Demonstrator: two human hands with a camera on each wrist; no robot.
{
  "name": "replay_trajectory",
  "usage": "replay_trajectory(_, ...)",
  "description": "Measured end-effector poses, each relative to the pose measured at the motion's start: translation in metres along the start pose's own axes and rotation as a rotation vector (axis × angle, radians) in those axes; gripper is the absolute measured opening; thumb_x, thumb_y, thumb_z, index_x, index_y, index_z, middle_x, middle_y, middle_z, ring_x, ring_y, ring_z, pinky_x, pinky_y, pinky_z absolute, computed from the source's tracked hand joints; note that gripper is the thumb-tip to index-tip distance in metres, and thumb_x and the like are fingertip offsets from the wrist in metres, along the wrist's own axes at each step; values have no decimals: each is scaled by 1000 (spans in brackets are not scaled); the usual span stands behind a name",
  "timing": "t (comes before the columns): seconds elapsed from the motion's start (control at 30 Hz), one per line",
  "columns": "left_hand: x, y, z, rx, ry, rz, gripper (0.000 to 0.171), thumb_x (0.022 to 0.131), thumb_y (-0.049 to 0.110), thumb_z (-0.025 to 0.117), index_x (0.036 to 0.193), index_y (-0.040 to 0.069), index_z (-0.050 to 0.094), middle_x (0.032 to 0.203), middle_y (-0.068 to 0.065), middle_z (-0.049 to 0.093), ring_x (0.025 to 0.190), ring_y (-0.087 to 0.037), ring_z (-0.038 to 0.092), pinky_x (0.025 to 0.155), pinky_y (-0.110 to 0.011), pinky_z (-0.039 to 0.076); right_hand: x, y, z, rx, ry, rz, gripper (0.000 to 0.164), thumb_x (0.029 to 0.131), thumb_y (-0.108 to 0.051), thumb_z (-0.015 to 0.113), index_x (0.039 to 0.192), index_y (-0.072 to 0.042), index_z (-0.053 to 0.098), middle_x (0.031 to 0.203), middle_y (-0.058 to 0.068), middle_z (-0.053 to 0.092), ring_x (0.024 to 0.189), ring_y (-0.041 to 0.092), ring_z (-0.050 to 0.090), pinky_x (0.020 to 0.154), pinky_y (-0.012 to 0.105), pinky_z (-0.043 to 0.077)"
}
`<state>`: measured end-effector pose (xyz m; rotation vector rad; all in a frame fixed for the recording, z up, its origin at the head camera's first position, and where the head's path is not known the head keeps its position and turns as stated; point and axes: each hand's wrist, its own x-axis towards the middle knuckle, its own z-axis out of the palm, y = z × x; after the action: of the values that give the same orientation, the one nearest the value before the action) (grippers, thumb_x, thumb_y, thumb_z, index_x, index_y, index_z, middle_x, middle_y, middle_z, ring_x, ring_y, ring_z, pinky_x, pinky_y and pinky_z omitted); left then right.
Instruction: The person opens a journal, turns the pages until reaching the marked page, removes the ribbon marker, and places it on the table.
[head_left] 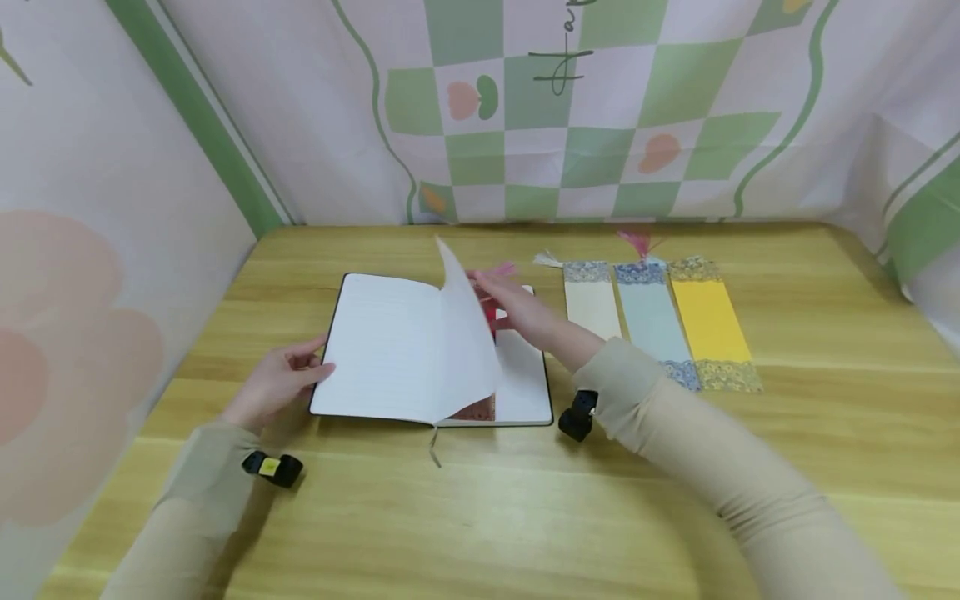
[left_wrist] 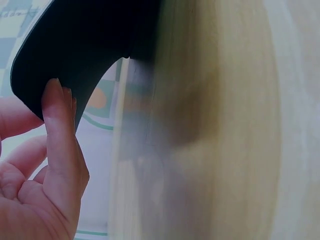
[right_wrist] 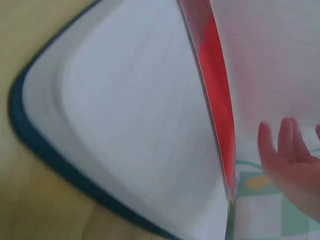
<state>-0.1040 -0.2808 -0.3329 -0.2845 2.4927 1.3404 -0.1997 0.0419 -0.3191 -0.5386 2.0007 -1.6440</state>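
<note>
An open notebook (head_left: 378, 350) with a dark cover lies on the wooden table. At its left edge my left hand (head_left: 273, 385) pinches the cover and pages, thumb on top; the left wrist view shows the dark cover (left_wrist: 85, 45) bent up between the fingers. A single white page (head_left: 467, 342) stands raised and curved near the spine. Behind it is my right hand (head_left: 525, 317), its fingers stretched toward the page and partly hidden. In the right wrist view those fingers look loosely spread. Under the page, along the gutter, lies a red bookmark (right_wrist: 217, 95), mostly covered in the head view.
Right of the notebook lie three lace-patterned bookmarks with tassels: cream (head_left: 591, 308), pale blue (head_left: 652, 317) and yellow (head_left: 712, 325). My right forearm passes over the table near them. A ribbon (head_left: 435, 450) hangs from the notebook's bottom. A patterned curtain (head_left: 540, 150) backs the table.
</note>
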Motion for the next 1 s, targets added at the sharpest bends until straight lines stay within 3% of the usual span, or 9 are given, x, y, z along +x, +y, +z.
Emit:
replay_trajectory(0.13,1,1,0,1,0,-3,64,94,24,60,148,14,29,102,-7,46,84,-15,44,64,-24,45,3,-1,15,-287,-87,-73,51,104,-34,25,148,-10,30,148,13,37,136,29,35,112,46,28)
replay_trajectory(0.3,2,1,0,-21,-5,7,64,94,23,60,148,14,28,101,-6,47,83,-14,44,64,-24,45,8,-3,38,-695,-186,-147,51,103,-36,34,149,-14,32,149,9,37,138,27,32,114,44,23)
replay_trajectory(0.47,2,0,0,-68,-10,45,59,96,14,56,148,9,29,96,-3,50,79,-9,47,65,-22,47,10,-3,60,-1043,-280,-82,58,99,-53,32,151,-30,24,154,10,26,140,33,21,112,56,17)
replay_trajectory(0.63,0,-5,0,-118,-33,72,56,97,10,52,148,5,28,94,-1,51,80,-6,51,69,-22,50,13,-2,79,-1130,-315,3,63,95,-60,36,151,-36,19,156,13,16,140,38,16,108,64,17)
replay_trajectory(0.87,0,-10,-2,-172,-71,30,58,100,29,47,149,6,24,122,-13,55,82,-3,59,74,-23,52,18,1,90,-1197,-326,35,69,93,-59,42,152,-37,12,157,15,10,139,42,17,105,69,19)
replay_trajectory(1.0,1,-8,-3,-147,-64,25,61,98,27,51,149,7,25,111,-9,54,79,-4,53,68,-22,49,19,1,93,-1258,-352,74,71,94,-60,39,151,-39,3,158,15,-1,141,46,7,104,72,16)
